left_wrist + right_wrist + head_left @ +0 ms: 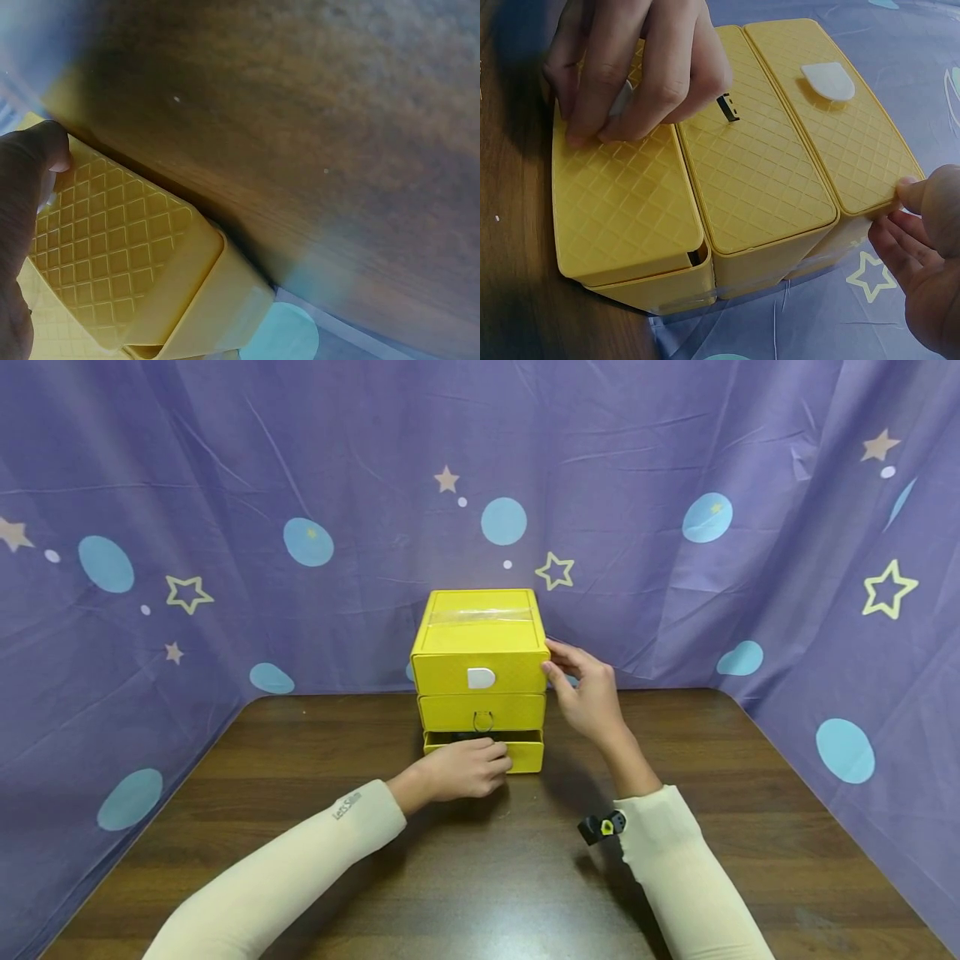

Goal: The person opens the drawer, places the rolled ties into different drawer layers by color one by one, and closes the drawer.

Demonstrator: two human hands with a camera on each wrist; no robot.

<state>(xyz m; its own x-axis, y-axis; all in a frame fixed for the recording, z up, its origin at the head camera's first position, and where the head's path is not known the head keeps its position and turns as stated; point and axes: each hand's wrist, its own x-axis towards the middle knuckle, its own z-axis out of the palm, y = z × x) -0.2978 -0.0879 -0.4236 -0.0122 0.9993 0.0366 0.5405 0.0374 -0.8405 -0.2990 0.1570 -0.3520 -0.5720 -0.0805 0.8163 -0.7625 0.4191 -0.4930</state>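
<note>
A yellow three-drawer box (pixel 483 631) stands on the table with clear tape across its top. Its bottom drawer (pixel 527 758) is pulled out a little, and something dark shows inside. My left hand (pixel 467 768) pinches the white pull tab (pixel 620 99) of that drawer, fingers curled over its front. At the box's upper right front edge, my right hand (pixel 592 697) grips the corner between thumb and fingers. The top drawer (pixel 855 142) is closed and has a white tab (pixel 829 80). On the closed middle drawer (pixel 757 165) there is a dark slot instead of a tab.
The brown wooden table (pixel 300 760) extends around the box. A purple curtain (pixel 375 460) with stars and dots hangs behind and at both sides. A small black device (pixel 600 827) is worn at the right sleeve.
</note>
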